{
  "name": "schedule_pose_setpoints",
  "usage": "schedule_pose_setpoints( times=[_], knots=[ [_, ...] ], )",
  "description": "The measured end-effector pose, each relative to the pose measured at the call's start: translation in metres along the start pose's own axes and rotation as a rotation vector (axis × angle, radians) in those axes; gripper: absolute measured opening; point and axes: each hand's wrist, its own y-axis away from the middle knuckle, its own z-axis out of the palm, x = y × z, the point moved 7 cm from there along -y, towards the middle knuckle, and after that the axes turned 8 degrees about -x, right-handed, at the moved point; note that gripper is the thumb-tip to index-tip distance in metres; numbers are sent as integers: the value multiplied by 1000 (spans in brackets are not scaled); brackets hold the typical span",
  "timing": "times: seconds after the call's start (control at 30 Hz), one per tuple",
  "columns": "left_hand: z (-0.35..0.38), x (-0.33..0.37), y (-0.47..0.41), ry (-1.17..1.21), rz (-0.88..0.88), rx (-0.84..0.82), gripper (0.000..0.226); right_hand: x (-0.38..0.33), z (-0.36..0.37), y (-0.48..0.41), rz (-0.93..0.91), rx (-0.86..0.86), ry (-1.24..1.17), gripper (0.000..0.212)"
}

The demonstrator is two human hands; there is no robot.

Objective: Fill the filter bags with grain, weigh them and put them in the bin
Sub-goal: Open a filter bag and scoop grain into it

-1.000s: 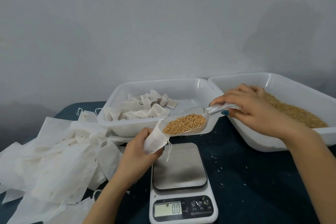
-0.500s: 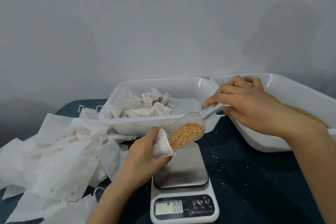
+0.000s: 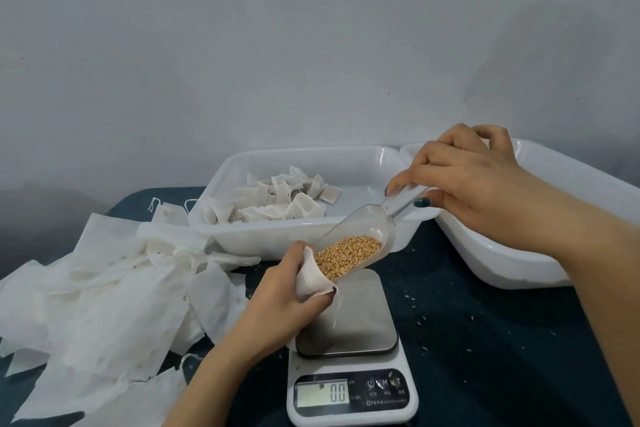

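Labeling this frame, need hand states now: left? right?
Left hand: closed, gripping the filter bag with its mouth held open.
Right hand: closed, holding the scoop by its handle, grain tipping toward the bag.

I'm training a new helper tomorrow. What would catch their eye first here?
Dead centre, the right hand tilts a clear scoop of grain into a filter bag held by the left hand, above the scale reading 0.0. A heap of empty bags sprawls at left; a white bin of filled bags sits behind.
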Motion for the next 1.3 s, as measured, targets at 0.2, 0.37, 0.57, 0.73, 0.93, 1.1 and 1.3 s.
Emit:
schedule_pose_setpoints(
  times=[0.2, 0.37, 0.57, 0.73, 0.93, 1.1, 1.3],
  knots=[
    [1, 6, 1, 70, 17, -9, 33, -1, -9, 4, -3, 63, 17, 39],
    [1, 5, 1, 97, 7, -12, 34, 2, -10, 6, -5, 90, 16, 40],
    [1, 6, 1, 122, 6, -14, 26, 10, -5, 10, 13, 97, -30, 40],
    [-2, 9, 2, 212, 10, -3, 27, 18, 11, 17, 65, 65, -179, 44],
    [-6, 12, 4, 359, 30, 29, 25, 22, 43, 34, 194, 85, -433, 27],
    [-9, 13, 4, 434, 30, 58, 19, 20, 61, 46, 317, 180, -661, 19],
    [-11, 18, 6, 442, 45, 67, 14, 32, 71, 59, 590, 309, -715, 20]
  ],
)
